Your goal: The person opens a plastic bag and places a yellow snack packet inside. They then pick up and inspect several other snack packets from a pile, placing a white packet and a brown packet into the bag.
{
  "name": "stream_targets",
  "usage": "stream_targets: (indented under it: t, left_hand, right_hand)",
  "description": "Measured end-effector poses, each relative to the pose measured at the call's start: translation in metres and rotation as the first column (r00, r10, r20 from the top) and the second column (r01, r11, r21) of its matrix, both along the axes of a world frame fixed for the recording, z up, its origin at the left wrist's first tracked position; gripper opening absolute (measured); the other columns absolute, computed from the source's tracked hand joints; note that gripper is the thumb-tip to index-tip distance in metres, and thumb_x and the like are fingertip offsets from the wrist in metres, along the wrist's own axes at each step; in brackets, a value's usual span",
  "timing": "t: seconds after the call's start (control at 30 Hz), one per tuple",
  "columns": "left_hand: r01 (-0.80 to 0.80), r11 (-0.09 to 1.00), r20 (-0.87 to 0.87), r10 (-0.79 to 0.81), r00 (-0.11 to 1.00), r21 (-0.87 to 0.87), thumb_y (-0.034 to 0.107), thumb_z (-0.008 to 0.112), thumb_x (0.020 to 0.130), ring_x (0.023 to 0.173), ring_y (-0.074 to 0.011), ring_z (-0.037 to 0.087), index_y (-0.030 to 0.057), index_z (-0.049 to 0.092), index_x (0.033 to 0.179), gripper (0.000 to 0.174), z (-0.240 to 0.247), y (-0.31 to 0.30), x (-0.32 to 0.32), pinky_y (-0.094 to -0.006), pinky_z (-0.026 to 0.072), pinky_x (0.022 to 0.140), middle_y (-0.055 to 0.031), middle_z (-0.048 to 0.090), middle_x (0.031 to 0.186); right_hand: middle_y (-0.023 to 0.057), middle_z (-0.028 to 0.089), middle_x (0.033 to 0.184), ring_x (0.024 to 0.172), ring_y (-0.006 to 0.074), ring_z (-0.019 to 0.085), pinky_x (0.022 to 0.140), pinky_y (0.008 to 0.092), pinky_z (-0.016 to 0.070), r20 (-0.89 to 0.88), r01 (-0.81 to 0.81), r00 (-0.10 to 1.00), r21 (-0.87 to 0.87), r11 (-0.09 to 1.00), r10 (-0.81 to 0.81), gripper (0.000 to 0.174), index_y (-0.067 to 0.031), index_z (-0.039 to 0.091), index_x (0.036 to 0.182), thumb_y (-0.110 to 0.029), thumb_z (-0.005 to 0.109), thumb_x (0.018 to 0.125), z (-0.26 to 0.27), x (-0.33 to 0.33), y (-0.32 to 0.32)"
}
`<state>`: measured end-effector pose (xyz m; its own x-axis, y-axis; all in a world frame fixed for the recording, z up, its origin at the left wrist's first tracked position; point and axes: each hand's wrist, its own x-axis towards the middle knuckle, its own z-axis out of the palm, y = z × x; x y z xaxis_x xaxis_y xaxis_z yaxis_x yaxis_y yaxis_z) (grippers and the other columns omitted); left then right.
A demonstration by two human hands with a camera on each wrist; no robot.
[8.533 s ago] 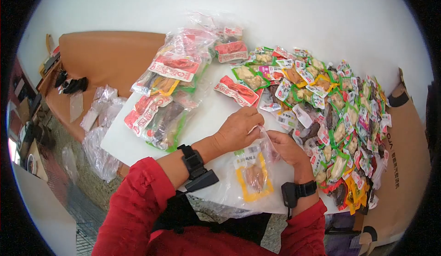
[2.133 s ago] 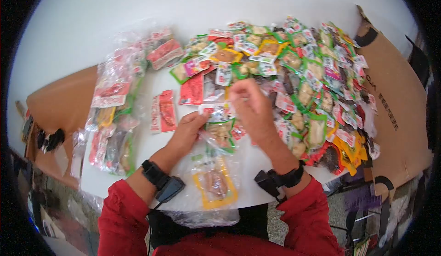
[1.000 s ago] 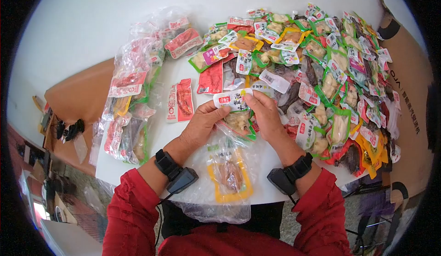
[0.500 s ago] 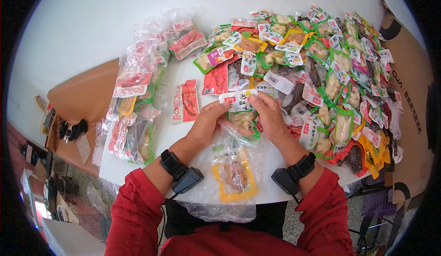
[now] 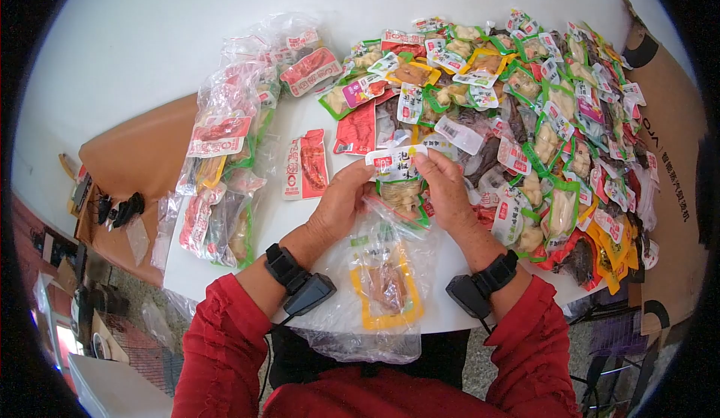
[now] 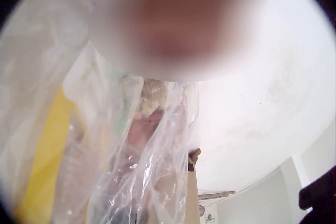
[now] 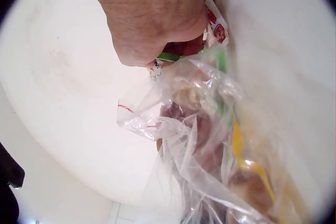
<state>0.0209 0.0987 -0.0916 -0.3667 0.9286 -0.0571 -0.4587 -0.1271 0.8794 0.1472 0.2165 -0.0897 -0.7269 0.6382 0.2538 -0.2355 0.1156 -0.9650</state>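
The green-edged packet (image 5: 397, 181) has a white top label with a small red logo and dark Chinese characters that look like 泡椒味. Well to the right of it, the cardboard box (image 5: 675, 163) shows black letters, seemingly "VO", beside a line of Chinese print too small to read. Just above the packet, a white sticker (image 5: 457, 134) bears a barcode with illegible digits.
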Motion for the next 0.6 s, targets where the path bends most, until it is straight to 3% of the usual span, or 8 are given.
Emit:
stream_targets:
  t: [0.23, 0.33, 0.47, 0.6]
  left_hand:
    - [-0.056, 0.998, -0.103, 0.058, 0.993, 0.024, 0.014, 0.050, 0.086, 0.059, -0.0054, 0.046, 0.0048, 0.056, 0.095, 0.014, -0.016, 0.005, -0.007, -0.0182, 0.0381, 0.053, 0.0019, 0.056, 0.077]
    - [-0.059, 0.998, -0.099, 0.061, 0.993, 0.023, 0.015, 0.051, 0.086, 0.058, -0.0048, 0.046, 0.0047, 0.057, 0.092, 0.013, -0.017, 0.006, -0.007, -0.0177, 0.0380, 0.052, 0.0025, 0.055, 0.074]
    - [-0.080, 0.997, -0.118, 0.080, 0.990, 0.008, 0.016, 0.052, 0.086, 0.057, -0.0043, 0.045, 0.0051, 0.058, 0.091, 0.014, -0.016, 0.005, -0.006, -0.0175, 0.0376, 0.051, 0.0028, 0.055, 0.072]
    - [-0.081, 0.997, -0.130, 0.081, 0.988, 0.006, 0.017, 0.052, 0.086, 0.057, -0.0039, 0.045, 0.0052, 0.058, 0.090, 0.014, -0.016, 0.005, -0.007, -0.0178, 0.0374, 0.050, 0.0029, 0.055, 0.069]
  right_hand:
    - [0.0012, 0.054, 0.078, 0.073, 0.0067, 0.047, 0.067, 0.0225, 0.0399, 0.079, 0.049, 0.996, -0.002, 0.999, -0.049, 0.026, 0.0017, 0.054, 0.088, -0.022, 0.045, 0.089, 0.008, 0.004, -0.003]
    - [0.0014, 0.054, 0.078, 0.073, 0.0067, 0.047, 0.067, 0.0223, 0.0398, -0.006, 0.019, 1.000, -0.013, 1.000, -0.019, 0.026, 0.0016, 0.054, 0.088, -0.023, 0.045, 0.089, 0.002, 0.000, 0.000]
    - [0.0013, 0.054, 0.078, 0.074, 0.0070, 0.047, 0.067, 0.0225, 0.0399, 0.008, 0.025, 1.000, -0.064, 0.998, -0.024, 0.026, 0.0016, 0.054, 0.088, -0.023, 0.045, 0.089, 0.006, 0.002, -0.003]
    - [0.0012, 0.053, 0.078, 0.074, 0.0071, 0.047, 0.067, 0.0228, 0.0401, -0.001, 0.018, 1.000, -0.008, 1.000, -0.018, 0.026, 0.0014, 0.054, 0.088, -0.023, 0.045, 0.089, 0.002, 0.001, 0.000]
